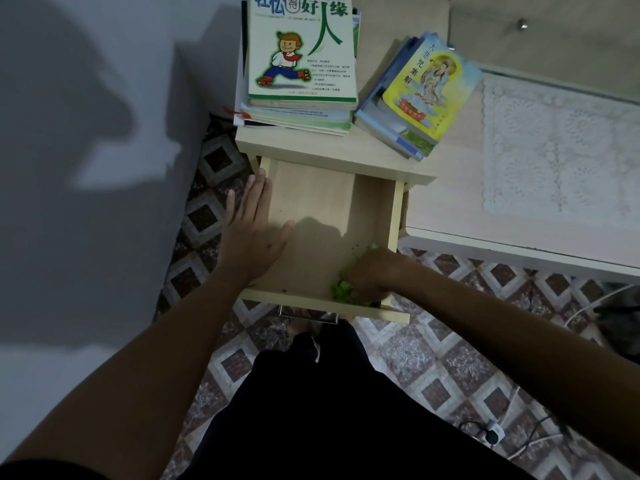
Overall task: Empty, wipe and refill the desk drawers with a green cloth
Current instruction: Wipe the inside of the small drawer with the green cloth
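Two stacks of books sit on the light wooden table (pixel 374 147) in the head view, above a pulled-out drawer (pixel 311 202). The left stack (pixel 301 57) is topped by a white book with a green border whose cover shows a cartoon boy on roller skates, large green characters "好人缘", blue characters at the upper edge cut off by the frame, and smaller print too fine to read. The right stack (pixel 419 95) lies tilted, its top book yellow and blue with a robed figure on a lotus and the vertical title "大悲咒集解".

The drawer holds nothing but a few dark specks on its pale wooden bottom. The left hand (pixel 251 230) lies flat over the drawer's left wall, fingers (pixel 256 188) straight and slightly spread, thumb reaching onto the drawer floor. The right hand (pixel 375 271) is in the drawer's near right corner, its fingers curled down over the green cloth (pixel 343 292), which bunches out from under the palm against the front wall. A metal handle (pixel 308 315) shows below the drawer front.

A white lace mat (pixel 554 147) covers the surface to the right. The floor (pixel 450 358) has brown and grey diamond tiles, with a power strip (pixel 490 434) and cables lying on it. Dark trousers (pixel 329 410) fill the lower middle.
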